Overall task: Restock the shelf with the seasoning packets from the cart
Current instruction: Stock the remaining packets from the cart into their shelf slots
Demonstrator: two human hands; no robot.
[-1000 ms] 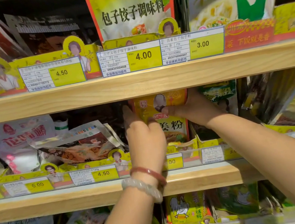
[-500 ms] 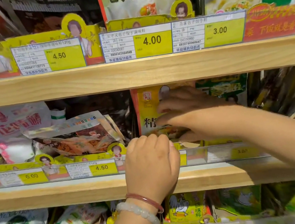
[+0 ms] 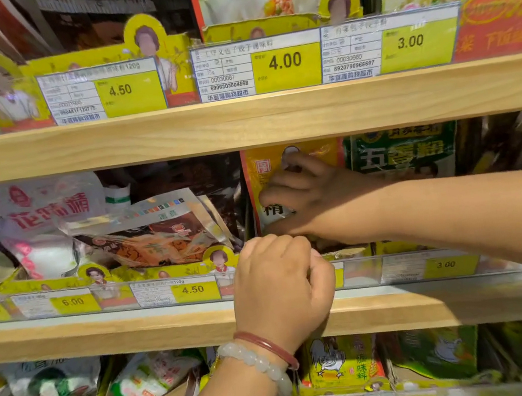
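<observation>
A yellow seasoning packet (image 3: 267, 171) stands upright on the middle shelf (image 3: 119, 328), in a yellow cardboard display tray (image 3: 395, 246). My right hand (image 3: 315, 199) reaches in from the right and lies across the packet's face, bent fingers pressing on it. My left hand (image 3: 282, 291), with two bracelets on the wrist, is just below, its fingers curled over the tray's front lip at the price rail. Its fingertips are hidden. The cart is out of view.
A green packet (image 3: 400, 153) stands right of the yellow one. Left of it a brown-orange pouch (image 3: 156, 243) and a white pouch (image 3: 44, 230) lean loosely. The upper shelf board (image 3: 240, 121) hangs close above my hands. More packets fill the lower shelf (image 3: 342, 364).
My left hand came off the yellow packet and dropped to the tray's front lip. My right hand shifted from the packet's right side onto its face. The packet now sits lower in the tray.
</observation>
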